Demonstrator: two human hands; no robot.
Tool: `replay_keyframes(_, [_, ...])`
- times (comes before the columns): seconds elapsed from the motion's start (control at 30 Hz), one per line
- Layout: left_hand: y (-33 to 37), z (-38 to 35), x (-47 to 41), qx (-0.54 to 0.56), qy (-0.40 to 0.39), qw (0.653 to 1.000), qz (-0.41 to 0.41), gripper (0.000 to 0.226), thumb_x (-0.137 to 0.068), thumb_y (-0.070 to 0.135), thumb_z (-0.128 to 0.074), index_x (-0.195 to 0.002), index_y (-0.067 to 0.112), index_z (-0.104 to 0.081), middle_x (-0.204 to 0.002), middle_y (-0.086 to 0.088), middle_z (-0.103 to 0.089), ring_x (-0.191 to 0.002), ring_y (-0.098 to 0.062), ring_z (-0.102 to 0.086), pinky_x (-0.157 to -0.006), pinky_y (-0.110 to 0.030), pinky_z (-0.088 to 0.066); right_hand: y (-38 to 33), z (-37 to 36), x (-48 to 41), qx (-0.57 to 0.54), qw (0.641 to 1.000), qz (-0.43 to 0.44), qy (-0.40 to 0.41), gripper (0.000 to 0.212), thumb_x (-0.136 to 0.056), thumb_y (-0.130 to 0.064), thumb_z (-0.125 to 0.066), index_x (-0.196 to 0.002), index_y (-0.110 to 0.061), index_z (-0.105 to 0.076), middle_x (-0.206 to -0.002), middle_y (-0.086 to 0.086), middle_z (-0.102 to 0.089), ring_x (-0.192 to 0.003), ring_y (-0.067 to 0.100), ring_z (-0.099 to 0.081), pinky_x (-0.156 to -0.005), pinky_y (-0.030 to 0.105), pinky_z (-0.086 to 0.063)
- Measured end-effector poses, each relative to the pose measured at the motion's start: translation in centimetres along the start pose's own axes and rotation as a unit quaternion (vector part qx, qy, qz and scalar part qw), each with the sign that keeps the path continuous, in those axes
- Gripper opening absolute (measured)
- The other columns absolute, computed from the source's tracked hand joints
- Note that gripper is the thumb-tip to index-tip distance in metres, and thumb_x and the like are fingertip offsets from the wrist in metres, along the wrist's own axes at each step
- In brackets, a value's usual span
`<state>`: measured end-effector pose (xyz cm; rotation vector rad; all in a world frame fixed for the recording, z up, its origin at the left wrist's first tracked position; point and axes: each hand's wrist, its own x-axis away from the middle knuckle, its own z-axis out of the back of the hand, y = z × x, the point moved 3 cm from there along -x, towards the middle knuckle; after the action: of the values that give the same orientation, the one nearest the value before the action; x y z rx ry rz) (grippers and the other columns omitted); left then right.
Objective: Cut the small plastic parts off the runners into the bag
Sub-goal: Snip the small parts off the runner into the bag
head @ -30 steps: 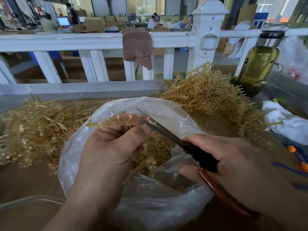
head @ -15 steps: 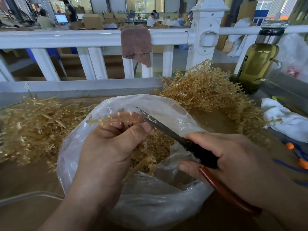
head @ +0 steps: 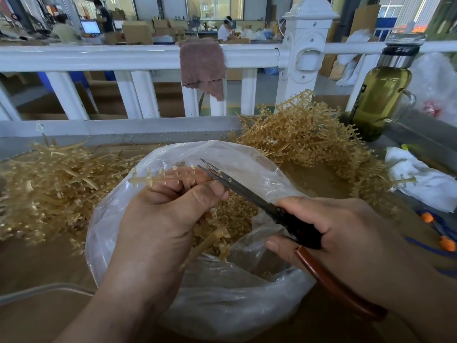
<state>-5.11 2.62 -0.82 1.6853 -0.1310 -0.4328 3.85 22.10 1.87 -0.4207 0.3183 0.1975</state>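
Scissors (head: 247,194) still at runner (head: 168,178); label (head: 359,101) illegible

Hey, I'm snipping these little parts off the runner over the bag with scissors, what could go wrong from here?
One: the scissors blades stand slightly parted right beside the thumb of the left hand, which pinches the runner; a snip could nick it. Two: the blade tips are near the far rim of the bag, so whatever is cut might spring out past it.
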Motion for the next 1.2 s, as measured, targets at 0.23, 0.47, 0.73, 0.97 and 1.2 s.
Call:
replay_keyframes(0.23, [0.29,-0.19,0.19,0.028,-0.016,0.999,-0.005,0.009,-0.09,0.003,-0.064,-0.091,-0.002,-0.071,-0.08,-0.01,-0.072,-0.07,-0.012,-0.068,-0.059,-0.019,-0.052,0.12,-0.01,-0.03,0.002,1.0,0.004,-0.002,0.036,-0.084,-0.064,-0.055,-0.088,-0.029,-0.063,-0.068,-0.016,-0.053,-0.064,0.001,-0.054,-0.056,0.017,-0.042])
replay_keyframes(0.47, [0.29,-0.17,0.08,0.032,-0.019,0.999,-0.006,0.01,-0.091,0.001,-0.063,-0.088,0.002,-0.072,-0.079,-0.008,-0.072,-0.068,-0.01,-0.067,-0.057,-0.02,-0.053,0.07,-0.03,-0.13,-0.007,1.0,0.003,-0.014,0.028,-0.084,-0.059,-0.058,-0.082,-0.031,-0.061,-0.065,-0.016,-0.052,-0.061,0.003,-0.054,-0.052,0.014,-0.039])
replay_keyframes(0.73, [0.23,-0.15,0.1,0.091,-0.02,0.995,0.03,0.009,-0.089,-0.005,-0.061,-0.09,-0.003,-0.069,-0.075,-0.007,-0.073,-0.064,-0.01,-0.07,-0.054,-0.019,-0.053,0.34,-0.54,-0.32,-0.015,0.999,0.001,-0.032,0.028,-0.083,-0.057,-0.059,-0.076,-0.03,-0.055,-0.062,-0.015,-0.052,-0.062,0.004,-0.055,-0.053,0.014,-0.038])
replay_keyframes(0.97, [0.54,-0.24,0.25,0.093,-0.013,0.995,0.033,0.012,-0.09,-0.006,-0.06,-0.086,-0.001,-0.069,-0.071,-0.005,-0.072,-0.061,-0.008,-0.069,-0.052,-0.017,-0.052,0.45,-0.62,-0.32,-0.012,0.999,0.013,-0.027,0.029,-0.084,-0.054,-0.061,-0.072,-0.03,-0.051,-0.059,-0.015,-0.047,-0.059,0.003,-0.052,-0.053,0.013,-0.036])
replay_keyframes(1.2, [0.36,0.01,0.27,0.054,-0.026,0.998,0.022,0.019,-0.085,0.0,-0.07,-0.078,0.015,-0.078,-0.073,-0.002,-0.073,-0.063,-0.007,-0.068,-0.053,-0.018,-0.052,0.92,-0.74,-0.31,-0.012,0.999,0.027,-0.036,0.032,-0.084,-0.06,-0.056,-0.075,-0.03,-0.053,-0.061,-0.013,-0.051,-0.061,0.008,-0.054,-0.051,0.022,-0.04])
